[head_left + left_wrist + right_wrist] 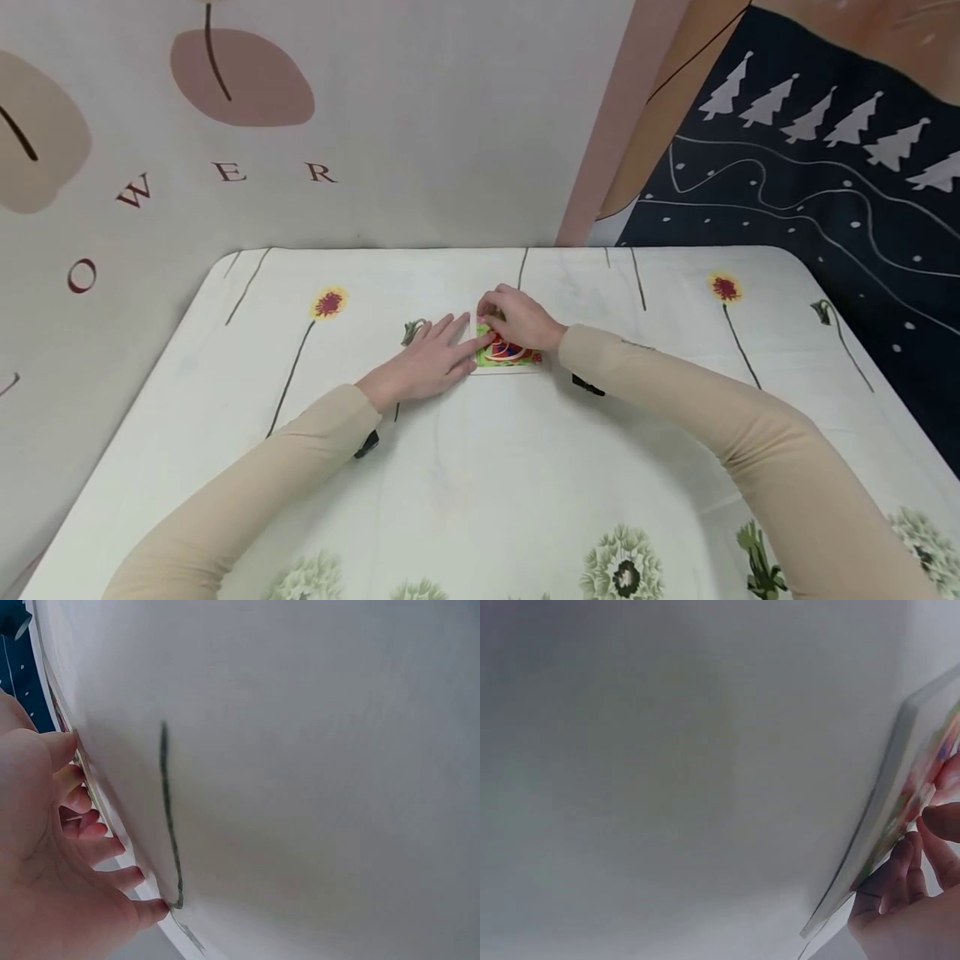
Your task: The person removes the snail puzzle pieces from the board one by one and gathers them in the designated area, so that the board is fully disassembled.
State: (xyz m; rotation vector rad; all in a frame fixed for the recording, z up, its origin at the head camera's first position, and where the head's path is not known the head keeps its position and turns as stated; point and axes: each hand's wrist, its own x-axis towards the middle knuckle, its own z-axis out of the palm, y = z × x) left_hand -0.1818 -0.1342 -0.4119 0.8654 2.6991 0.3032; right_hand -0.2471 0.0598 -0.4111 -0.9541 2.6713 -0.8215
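Leaning in over a white surface (pixel 450 467), two arms in beige sleeves (pixel 292 450) meet at a small board (pixel 506 357), which lies flat near the surface's far edge, just above the middle of the head view. It has a pale border round a bright picture in green, red and blue.

With the board as the clock's centre, the left hand (pixel 427 362) sits at nine o'clock, wide, palm down and fingers spread; most of it rests on the surface while one finger reaches across onto the picture. The right hand (pixel 521 323) comes in from three o'clock and covers the board's one o'clock part, narrow, its fingers bent and close together; whether they pinch anything cannot be told.

In the right wrist view the board shows at three o'clock, its pale edge towards the camera, with bent fingertips close to its face.

Printed yellow flowers (pixel 327 302) mark the surface between nine and ten o'clock and again between two and three. Beyond it, letters (pixel 321 172) run across a pale cloth (pixel 450 125) at ten o'clock, and a dark cloth (pixel 795 192) with white trees (pixel 802 112) hangs at two o'clock
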